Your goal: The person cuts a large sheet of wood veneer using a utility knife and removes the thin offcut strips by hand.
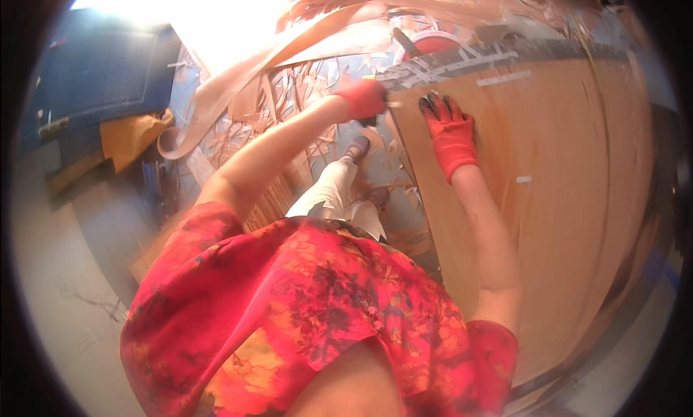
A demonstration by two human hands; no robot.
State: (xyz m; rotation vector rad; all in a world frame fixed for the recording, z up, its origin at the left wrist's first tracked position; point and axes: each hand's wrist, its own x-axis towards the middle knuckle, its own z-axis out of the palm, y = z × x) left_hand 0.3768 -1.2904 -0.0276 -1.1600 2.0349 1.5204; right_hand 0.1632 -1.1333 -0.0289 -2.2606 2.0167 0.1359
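Probably a stiff, heavy board [556,222]; grip by its left edge [422,179]. Right hand [453,139] lies flat on top, unclenched; left hand [363,101] curls near the edge, grasp unclear.

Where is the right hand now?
In the head view, right of centre, the red-gloved right hand lies on the wooden sheet near its upper left corner, right of the left hand.
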